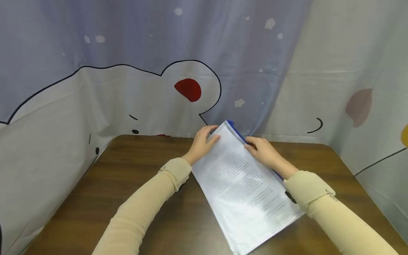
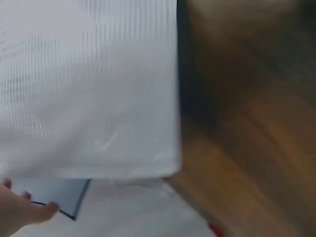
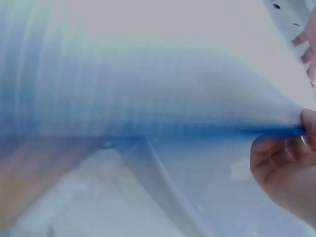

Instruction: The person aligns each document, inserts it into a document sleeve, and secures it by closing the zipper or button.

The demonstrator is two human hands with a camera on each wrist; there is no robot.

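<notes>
A translucent plastic document pouch with a blue zipper edge stands tilted above the table, and printed text shows through it. My right hand pinches the blue edge near the top corner; the right wrist view shows the thumb on one side of the blue strip and curled fingers on the other. Beside the pouch's upper left edge is my left hand, thumb and fingers spread apart. In the left wrist view the left hand appears just beyond the edge of the pouch.
Under the pouch lies a brown wooden table with rounded far corners. A patterned curtain hangs behind and around it. Dark bands on the wrists show partly below the beige sleeves.
</notes>
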